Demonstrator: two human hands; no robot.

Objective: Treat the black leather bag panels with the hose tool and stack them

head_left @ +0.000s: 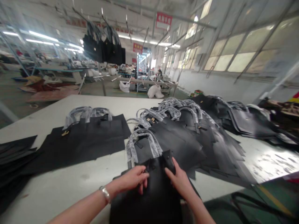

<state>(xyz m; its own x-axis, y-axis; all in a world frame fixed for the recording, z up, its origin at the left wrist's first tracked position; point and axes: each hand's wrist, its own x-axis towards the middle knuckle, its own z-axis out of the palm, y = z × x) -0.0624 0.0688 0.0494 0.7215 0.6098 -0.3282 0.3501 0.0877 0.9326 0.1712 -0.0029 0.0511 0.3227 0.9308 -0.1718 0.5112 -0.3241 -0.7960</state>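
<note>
While both hands grip a black bag (149,193) on the table (70,183), left fingers (142,180) curl over its top edge, right fingers (171,174) pinch it (handles (142,144) wrapped, just beyond).

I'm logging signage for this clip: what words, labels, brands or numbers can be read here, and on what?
Nothing can be read.
Red hanging sign: white characters, too blurred.
Smaller red sign: blurred as well.
Red banner on far wall: unreadable.
Black bag under the left hand and right hand: no label visible.
</note>
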